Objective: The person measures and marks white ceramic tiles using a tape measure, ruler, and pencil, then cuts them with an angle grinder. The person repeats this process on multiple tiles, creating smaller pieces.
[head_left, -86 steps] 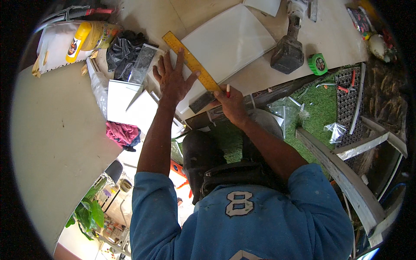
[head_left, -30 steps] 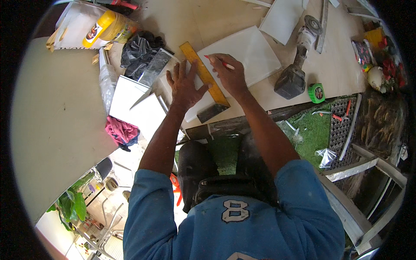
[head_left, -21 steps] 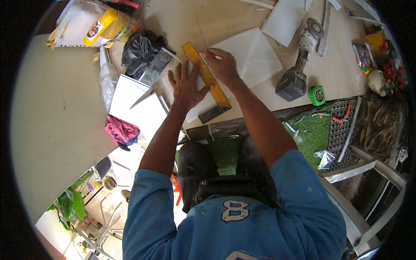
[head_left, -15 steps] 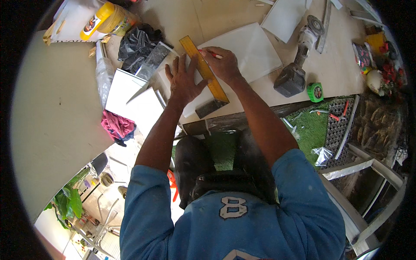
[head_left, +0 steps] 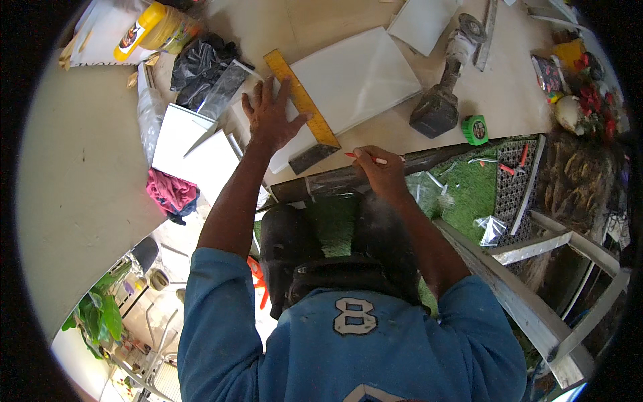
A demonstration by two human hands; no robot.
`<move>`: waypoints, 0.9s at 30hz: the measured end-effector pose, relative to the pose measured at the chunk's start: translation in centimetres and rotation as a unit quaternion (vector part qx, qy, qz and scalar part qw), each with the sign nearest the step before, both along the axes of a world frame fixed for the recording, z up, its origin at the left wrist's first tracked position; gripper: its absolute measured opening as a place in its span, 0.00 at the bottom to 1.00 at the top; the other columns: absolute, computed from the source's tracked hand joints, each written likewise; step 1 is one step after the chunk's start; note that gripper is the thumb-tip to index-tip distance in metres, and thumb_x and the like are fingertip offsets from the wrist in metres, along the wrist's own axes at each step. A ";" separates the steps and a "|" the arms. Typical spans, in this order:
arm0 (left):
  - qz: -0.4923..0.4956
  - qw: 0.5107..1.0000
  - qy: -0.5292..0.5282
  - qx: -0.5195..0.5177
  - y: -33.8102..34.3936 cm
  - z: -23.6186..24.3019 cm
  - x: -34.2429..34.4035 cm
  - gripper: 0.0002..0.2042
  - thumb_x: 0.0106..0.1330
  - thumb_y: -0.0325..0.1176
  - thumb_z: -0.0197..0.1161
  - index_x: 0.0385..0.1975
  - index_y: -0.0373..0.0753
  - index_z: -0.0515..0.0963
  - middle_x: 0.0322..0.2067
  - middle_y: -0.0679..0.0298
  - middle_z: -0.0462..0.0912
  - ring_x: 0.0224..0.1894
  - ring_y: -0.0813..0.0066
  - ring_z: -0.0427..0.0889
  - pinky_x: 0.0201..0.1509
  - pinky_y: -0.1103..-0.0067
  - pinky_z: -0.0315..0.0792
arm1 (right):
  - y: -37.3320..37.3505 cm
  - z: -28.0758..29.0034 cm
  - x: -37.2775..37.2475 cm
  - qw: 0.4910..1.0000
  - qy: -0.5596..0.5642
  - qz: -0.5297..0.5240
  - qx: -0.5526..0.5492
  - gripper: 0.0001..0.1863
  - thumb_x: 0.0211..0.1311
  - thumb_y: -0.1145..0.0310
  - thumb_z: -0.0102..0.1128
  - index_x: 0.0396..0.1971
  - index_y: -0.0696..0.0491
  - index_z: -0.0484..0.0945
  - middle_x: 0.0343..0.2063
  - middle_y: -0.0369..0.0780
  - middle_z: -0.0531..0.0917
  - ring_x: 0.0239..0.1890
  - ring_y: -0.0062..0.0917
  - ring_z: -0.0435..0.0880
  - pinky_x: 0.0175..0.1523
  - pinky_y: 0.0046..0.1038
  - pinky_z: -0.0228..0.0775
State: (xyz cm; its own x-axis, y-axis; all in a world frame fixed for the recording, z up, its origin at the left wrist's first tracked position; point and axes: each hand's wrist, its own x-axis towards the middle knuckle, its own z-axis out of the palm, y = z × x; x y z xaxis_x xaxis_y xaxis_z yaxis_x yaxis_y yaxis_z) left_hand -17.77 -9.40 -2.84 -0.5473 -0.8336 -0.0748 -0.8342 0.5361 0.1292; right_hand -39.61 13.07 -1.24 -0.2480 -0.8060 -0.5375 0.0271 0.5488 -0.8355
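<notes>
A yellow set square (head_left: pixel 303 102) with a dark stock (head_left: pixel 305 158) lies across a large white sheet (head_left: pixel 357 79) on the work surface. My left hand (head_left: pixel 269 117) presses on the sheet and the square's left edge, fingers spread. My right hand (head_left: pixel 382 174) is below and right of the square's corner, by the table edge, closed on a red-and-white pencil (head_left: pixel 374 161). Right of the sheet lie a dusty cordless grinder (head_left: pixel 434 107) and a green tape measure (head_left: pixel 475 130).
White pieces (head_left: pixel 175 139), black plastic (head_left: pixel 194 67), a yellow bottle (head_left: pixel 139 30), pink cloth (head_left: pixel 171 194) are left. A narrow metal bar (head_left: pixel 485 37) and packets (head_left: pixel 549 74) are upper right. An aluminium ladder (head_left: pixel 502 295) stands lower right over green turf (head_left: pixel 462 197).
My right hand has moved with the pencil down and right, from beside the yellow blade to the table edge. My left hand stays on the square. The whole view has shifted slightly.
</notes>
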 end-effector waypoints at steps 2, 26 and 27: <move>0.002 1.000 -0.002 0.009 0.0 0.2 -0.1 0.52 0.65 0.72 0.69 0.86 0.55 0.58 0.83 0.47 0.56 0.86 0.39 0.50 0.85 0.35 0.33 | -0.3 -0.3 0.9 0.985 -0.145 -0.095 0.005 0.19 0.79 0.56 0.70 0.56 0.57 0.87 0.41 0.43 0.92 0.39 0.22 0.92 0.38 0.26 0.85; 0.340 0.852 0.371 0.143 12.9 -0.1 10.8 0.31 0.74 0.41 0.74 0.71 0.30 0.73 0.59 0.44 0.84 0.57 0.52 0.87 0.61 0.61 0.81 | 21.4 7.7 -3.1 0.862 -0.046 -0.489 -0.127 0.12 0.80 0.72 0.65 0.58 0.55 0.78 0.46 0.44 0.88 0.42 0.32 0.93 0.45 0.37 0.91; 0.389 0.810 0.400 0.183 12.2 -1.2 10.5 0.30 0.76 0.42 0.73 0.69 0.28 0.74 0.49 0.49 0.87 0.50 0.59 0.88 0.55 0.65 0.83 | 21.8 6.6 -3.3 0.848 -0.052 -0.512 -0.122 0.12 0.80 0.72 0.65 0.57 0.55 0.78 0.46 0.44 0.89 0.41 0.32 0.93 0.45 0.37 0.91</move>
State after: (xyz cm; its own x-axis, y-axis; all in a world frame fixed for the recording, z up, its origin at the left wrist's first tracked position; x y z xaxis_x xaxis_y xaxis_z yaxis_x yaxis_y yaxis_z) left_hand -7.23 2.82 -4.07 0.1373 -0.9516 -0.2750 -0.4726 -0.3069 0.8261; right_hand -42.90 34.85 5.36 -0.8472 -0.2863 -0.4475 0.4662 0.0029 -0.8847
